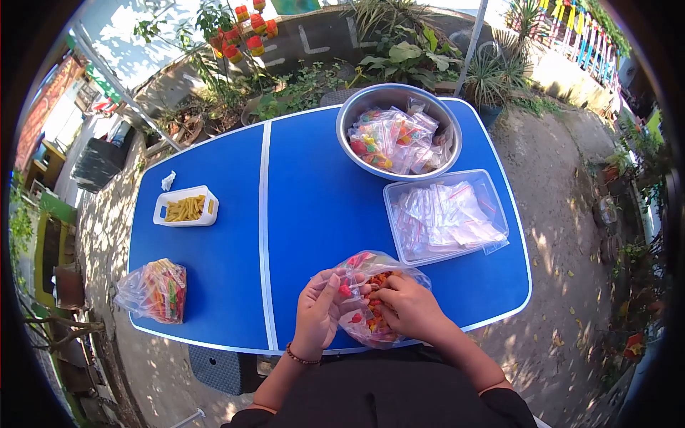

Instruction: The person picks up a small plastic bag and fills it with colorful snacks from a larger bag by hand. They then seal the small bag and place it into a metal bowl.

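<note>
A clear plastic bag [376,333] full of small orange and red pieces stands at the table's front edge, its mouth spread wide. My left hand [319,308], wearing a beaded bracelet, is at the bag's left side with thumb and fingers closed on clear plastic; whether this is the bag's rim or a smaller sachet is hard to tell. A red patch shows beside those fingertips. My right hand [408,307] reaches into the bag's mouth from the right, fingers bent together over the orange pieces. What lies between them is hidden.
A metal basin [347,158] of filled sachets stands at the back right. In front of it, a clear tub [394,227] holds flat zip bags. Leftward are a white basket [187,222] of yellow sticks, crumpled tissue [168,180] and another filled bag [160,291] on the blue table [325,207].
</note>
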{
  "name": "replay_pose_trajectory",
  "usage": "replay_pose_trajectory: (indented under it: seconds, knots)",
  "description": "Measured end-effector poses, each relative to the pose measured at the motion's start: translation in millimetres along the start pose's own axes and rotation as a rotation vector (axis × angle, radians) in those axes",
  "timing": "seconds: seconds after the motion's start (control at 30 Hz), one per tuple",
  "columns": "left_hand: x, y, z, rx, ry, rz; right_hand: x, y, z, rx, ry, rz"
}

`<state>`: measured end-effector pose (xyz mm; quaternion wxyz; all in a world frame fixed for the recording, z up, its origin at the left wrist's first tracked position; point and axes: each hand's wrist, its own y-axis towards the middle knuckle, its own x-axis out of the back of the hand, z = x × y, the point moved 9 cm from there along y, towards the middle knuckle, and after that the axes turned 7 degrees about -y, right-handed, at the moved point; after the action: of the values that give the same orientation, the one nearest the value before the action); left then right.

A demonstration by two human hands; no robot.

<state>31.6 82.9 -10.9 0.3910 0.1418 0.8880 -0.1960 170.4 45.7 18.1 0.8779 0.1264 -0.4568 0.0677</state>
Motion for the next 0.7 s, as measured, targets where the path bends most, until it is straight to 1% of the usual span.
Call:
replay_pose_trajectory:
  seconds: [0.03,0.13,0.23,0.33,0.43,0.47,0.53,0.57,0.63,0.7]
  knots:
    - [1.1,-0.7,2.3,0.044,-0.062,-0.044,-2.0,2.1,4.1,0.007,-0.052,-0.024]
    - [-0.7,-1.8,3.2,0.053,-0.073,-0.041,-16.7,5.7,7.7,0.062,-0.212,-0.037]
    - [0.7,-2.3,1.5,0.002,0.049,-0.033,-18.9,7.4,11.0,0.095,-0.248,-0.087]
    - [0.6,-3.7,-3.0,-0.072,0.179,0.001,-6.5,8.1,5.1,0.043,0.009,-0.128]
    - [-2.5,-7.9,-8.4,-0.115,0.385,0.023,10.3,5.7,-14.9,-0.092,0.381,-0.174]
    - [-3.4,-8.8,-7.5,-0.105,0.459,0.029,10.6,0.7,-25.9,-0.243,0.607,-0.202]
    - [-5.5,-9.9,-5.3,-0.085,0.607,0.040,23.5,-3.3,-24.1,-0.243,0.900,-0.306]
    - [-11.0,-10.1,-4.7,-0.106,0.617,0.069,28.3,-5.2,-24.4,-0.240,1.047,-0.358]
    - [-22.8,-10.3,-2.0,-0.148,0.637,0.126,35.9,-5.5,-16.9,-0.188,1.032,-0.349]
    - [-24.3,-10.5,-1.7,-0.143,0.749,0.164,42.1,-5.7,-8.9,-0.158,0.973,-0.319]
